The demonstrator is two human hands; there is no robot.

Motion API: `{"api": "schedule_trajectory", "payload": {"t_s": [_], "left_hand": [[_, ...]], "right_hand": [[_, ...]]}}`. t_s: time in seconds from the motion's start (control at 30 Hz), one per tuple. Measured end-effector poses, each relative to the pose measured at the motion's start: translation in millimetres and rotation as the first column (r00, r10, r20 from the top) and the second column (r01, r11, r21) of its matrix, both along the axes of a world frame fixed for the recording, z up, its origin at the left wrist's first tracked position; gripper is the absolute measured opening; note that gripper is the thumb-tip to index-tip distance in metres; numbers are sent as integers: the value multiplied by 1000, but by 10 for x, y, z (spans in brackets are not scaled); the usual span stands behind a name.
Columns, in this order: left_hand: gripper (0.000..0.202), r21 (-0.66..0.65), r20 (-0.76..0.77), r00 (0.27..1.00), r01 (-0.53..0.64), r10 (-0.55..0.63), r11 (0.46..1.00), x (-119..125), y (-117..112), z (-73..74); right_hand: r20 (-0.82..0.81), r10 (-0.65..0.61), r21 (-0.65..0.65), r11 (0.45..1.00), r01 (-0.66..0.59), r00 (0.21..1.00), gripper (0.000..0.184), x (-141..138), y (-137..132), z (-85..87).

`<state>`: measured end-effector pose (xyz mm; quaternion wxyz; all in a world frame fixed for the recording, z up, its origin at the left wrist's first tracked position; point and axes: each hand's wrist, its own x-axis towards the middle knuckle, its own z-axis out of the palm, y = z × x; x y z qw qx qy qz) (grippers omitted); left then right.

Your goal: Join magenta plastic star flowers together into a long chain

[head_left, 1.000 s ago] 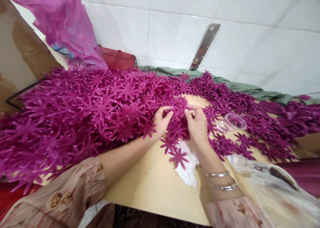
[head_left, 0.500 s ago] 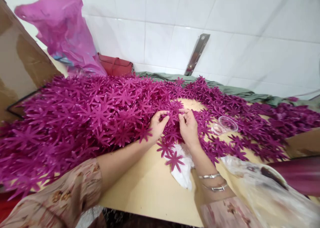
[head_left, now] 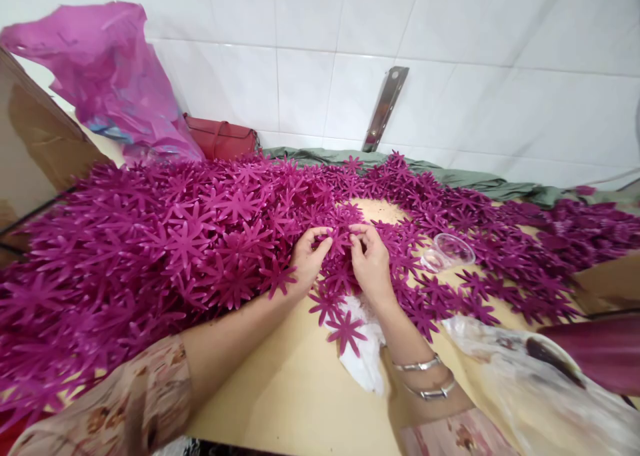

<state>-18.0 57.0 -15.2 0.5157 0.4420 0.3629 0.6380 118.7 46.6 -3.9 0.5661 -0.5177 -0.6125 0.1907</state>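
Observation:
Between my two hands is a magenta artificial flower piece [head_left: 340, 241] with several narrow petals. My left hand [head_left: 309, 255] pinches its left side between thumb and forefinger. On the other side my right hand [head_left: 369, 259] pinches a petal the same way. A big heap of the same flower pieces [head_left: 185, 239] rises beside my left forearm, and one piece leans against that wrist. Below the hands, a loose flower piece [head_left: 346, 333] lies on a crumpled white tissue [head_left: 367, 366].
More flower pieces spread rightward around a clear plastic cup [head_left: 454, 249]. A clear plastic bag [head_left: 505, 356] lies at the right on the tabletop [head_left: 280, 389]. Behind stand a pink plastic bag [head_left: 110, 83], a red purse [head_left: 223, 139] and a metal strip [head_left: 387, 106]. Cardboard [head_left: 35, 143] borders the left.
The view has shifted slightly, so most things sit a little farther left. Both hands keep their pinch on the flower piece, with only small finger movement.

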Motion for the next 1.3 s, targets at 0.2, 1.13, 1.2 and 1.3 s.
{"api": "schedule_trajectory", "payload": {"t_s": [0.2,1.13,1.2,1.3], "left_hand": [[20,-10,-3,999,43,-43,999,14,2,-25],[20,13,8,1000,-5,4,1000,11,-50,10],[18,24,34,999,14,-15,1000,21,-49,24],[22,33,48,998,40,-41,999,30,-52,51]], "right_hand": [[-48,-86,38,995,88,995,19,17,-40,20],[146,-108,77,992,97,983,16,-12,-89,74],[169,-96,80,993,84,981,17,-12,-96,88],[220,-64,102,994,42,973,16,-29,-108,107]]}}
